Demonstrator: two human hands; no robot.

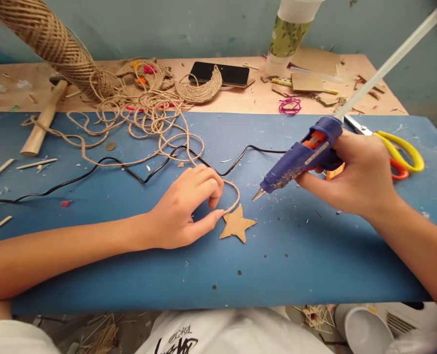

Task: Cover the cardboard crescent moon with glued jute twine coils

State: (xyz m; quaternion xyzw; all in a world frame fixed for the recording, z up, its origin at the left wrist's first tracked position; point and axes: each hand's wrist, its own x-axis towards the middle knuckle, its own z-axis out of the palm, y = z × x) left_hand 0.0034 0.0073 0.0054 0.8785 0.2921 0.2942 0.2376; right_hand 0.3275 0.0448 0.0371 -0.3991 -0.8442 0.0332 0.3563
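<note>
A small cardboard star [238, 224] lies flat on the blue tabletop. My left hand [189, 206] is at its left side, with the thumb pressing the end of a jute cord [235, 189] at the star's upper-left point. From there the cord loops up behind my fingers toward a loose tangle [159, 115]. My right hand [362, 172] is wrapped round a blue hot glue gun [299, 157], its metal nozzle pointing down and left, above and right of the star. A long white glue stick [391, 61] sticks out of the gun's back.
The gun's black cable [124, 164] crosses the table behind my left hand. A jute spool [61, 49], hammer [44, 118], phone [220, 73] and coiled jute crescent [199, 88] sit toward the back. Yellow-handled scissors [402, 147] lie behind my right hand. A cup [292, 37] stands at the rear.
</note>
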